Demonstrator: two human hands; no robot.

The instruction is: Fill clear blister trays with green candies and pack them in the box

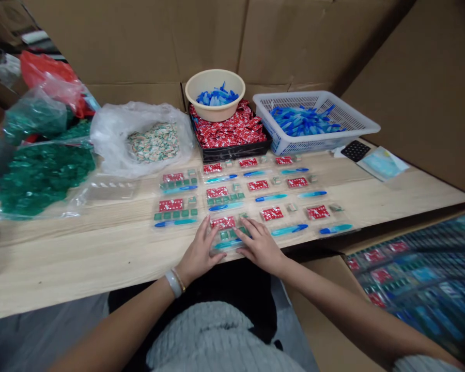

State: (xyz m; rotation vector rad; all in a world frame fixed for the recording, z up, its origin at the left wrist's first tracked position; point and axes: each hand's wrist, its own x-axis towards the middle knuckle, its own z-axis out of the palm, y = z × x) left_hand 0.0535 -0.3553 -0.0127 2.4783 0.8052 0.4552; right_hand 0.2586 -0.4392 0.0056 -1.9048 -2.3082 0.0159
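Both hands rest at the near edge of a wooden table (81,258) on one clear plastic pack (228,233) that holds a red sachet, small green pieces and a blue stick. My left hand (200,252) lies on the pack's left side with fingers stretched out. My right hand (259,244) lies on its right side, fingers spread flat over it. Several more such clear packs (256,194) lie in rows just beyond, each with a red sachet and a blue stick.
At the back stand a cream bowl of blue sticks (215,94), a black tray of red sachets (230,132) and a white basket of blue sticks (313,121). Bags of green pieces (39,175) and a white bag (139,137) lie left. A box of filled packs (422,279) sits lower right.
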